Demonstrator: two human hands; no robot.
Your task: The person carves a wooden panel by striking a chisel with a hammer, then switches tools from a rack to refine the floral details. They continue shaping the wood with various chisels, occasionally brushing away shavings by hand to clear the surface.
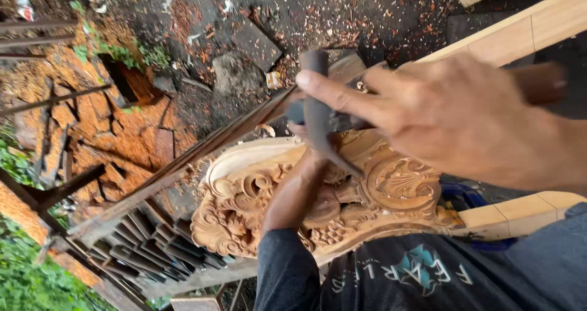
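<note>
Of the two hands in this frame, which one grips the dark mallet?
The right hand, raised close to the camera, grips the dark mallet. The left hand sits lower, against the carved wooden panel.

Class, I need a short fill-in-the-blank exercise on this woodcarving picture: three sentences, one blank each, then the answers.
1. The right hand grips a dark ____.
2. The left hand rests on the ____ wooden panel.
3. Beside the panel lies a row of dark metal ____.

Missing words: mallet; carved; chisels
</note>
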